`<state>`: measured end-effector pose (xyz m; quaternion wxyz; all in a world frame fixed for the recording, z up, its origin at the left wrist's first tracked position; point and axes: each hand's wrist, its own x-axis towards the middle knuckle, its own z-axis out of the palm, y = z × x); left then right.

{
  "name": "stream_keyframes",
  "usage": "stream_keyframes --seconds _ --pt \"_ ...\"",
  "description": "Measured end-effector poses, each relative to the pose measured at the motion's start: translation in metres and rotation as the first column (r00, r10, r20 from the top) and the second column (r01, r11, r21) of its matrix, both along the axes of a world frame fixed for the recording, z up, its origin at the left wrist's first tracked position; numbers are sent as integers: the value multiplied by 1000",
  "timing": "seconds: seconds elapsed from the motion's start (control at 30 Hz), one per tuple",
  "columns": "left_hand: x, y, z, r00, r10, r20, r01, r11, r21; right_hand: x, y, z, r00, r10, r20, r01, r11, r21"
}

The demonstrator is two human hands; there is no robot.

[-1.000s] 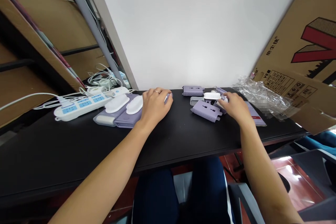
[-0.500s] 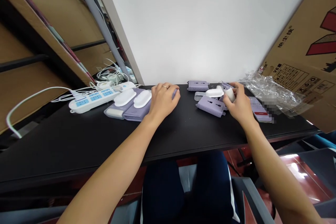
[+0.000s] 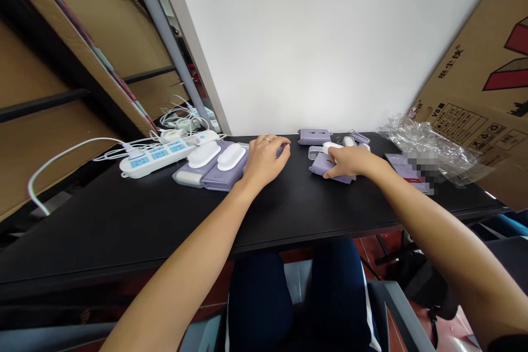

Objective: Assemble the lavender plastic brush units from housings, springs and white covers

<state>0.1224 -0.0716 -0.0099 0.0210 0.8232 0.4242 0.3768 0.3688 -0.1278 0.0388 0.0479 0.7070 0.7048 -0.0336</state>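
My left hand (image 3: 264, 162) rests palm down on the black desk (image 3: 165, 214), fingers curled over the right end of a purple flat case (image 3: 223, 173) that carries two white oval pieces (image 3: 231, 157). My right hand (image 3: 346, 160) lies on a purple perforated adapter shell (image 3: 325, 168), fingers closed around it. A white oval piece (image 3: 330, 147) sits just behind that hand. Another purple shell (image 3: 314, 136) lies by the wall.
A white power strip with blue sockets (image 3: 165, 153) and tangled white cables (image 3: 177, 118) lie at the left. Crumpled clear plastic (image 3: 424, 146) and a purple leaflet (image 3: 406, 168) are at the right, under a leaning cardboard box (image 3: 482, 77). Cardboard sheets stand on the left.
My right hand has let go of the small white piece it held up and has come down leftward onto the purple shell. My left hand has stayed on the case.
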Motion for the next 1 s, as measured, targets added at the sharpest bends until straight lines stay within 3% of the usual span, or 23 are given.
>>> stream_keyframes --seconds 0.07,0.1,0.17,0.23,0.33,0.4,0.47,0.6,0.7,0.8,0.93,1.0 --pt "0 -1 1 997 -60 47 60 998 0 5 3 7 972 47 -229 -45 999 15" --pt "1 -1 2 992 -93 88 94 996 -2 5 5 10 921 73 -383 -63 997 37" --pt "1 -1 2 969 -155 194 164 986 -35 -1 9 13 732 128 -669 -62 991 122" --pt "2 0 0 936 -207 286 245 964 -106 -15 14 11 544 224 -809 -29 968 249" --pt "2 0 -5 909 -261 325 332 924 -189 -43 21 -2 453 380 -806 -62 916 396" --pt "1 1 -7 930 -224 293 285 940 -185 -56 25 -12 437 448 -780 -92 885 457" --pt "0 3 -7 962 -135 236 167 978 -121 -61 27 -20 392 452 -801 -51 880 472" --pt "-6 8 1 995 39 94 -46 996 72 -46 34 -29 237 306 -922 197 914 354" --pt "-12 10 6 995 78 -56 -71 991 111 -30 41 -31 163 175 -971 309 925 219" --pt "-17 9 8 982 67 -178 -47 993 109 -23 43 -34 74 156 -985 310 935 171" --pt "-19 7 8 964 61 -260 -31 993 117 -28 43 -38 -131 194 -972 284 947 150" --pt "-18 6 8 957 62 -283 -27 992 126 -32 42 -40 -179 201 -963 292 946 143"
